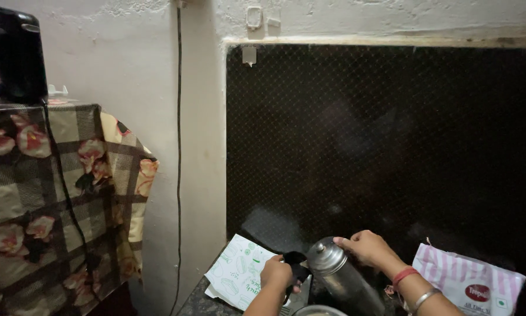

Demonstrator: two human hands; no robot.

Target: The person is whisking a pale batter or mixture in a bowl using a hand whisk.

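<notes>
Steel glints at the bottom edge of the head view: your right hand [365, 248] rests on the upper side of a tilted metal flask [336, 272], fingers [346, 241] curled against its shoulder just beside the domed cap. Your left hand [276, 274] sits just left of the flask, fingers closed around a small black object [298, 266] that touches the flask's neck; what the object is cannot be told. A red band and a metal bangle [424, 298] circle your right wrist.

The flask leans over the dark stone counter [198, 304], whose left edge ends near the white wall [198, 146]. A white paper sheet with green print [236, 269] lies flat just left of your left hand, one corner overhanging the counter's edge. A pink-striped plastic bag [468, 281] sits to the right, near your right forearm but apart from it.

Behind the hands, a dark mesh-covered opening [386, 146] fills the wall. Far left, a floral checked cloth [58, 193] drapes a cabinet, well apart from the counter, with a black cable [178, 175] running down the wall between.
</notes>
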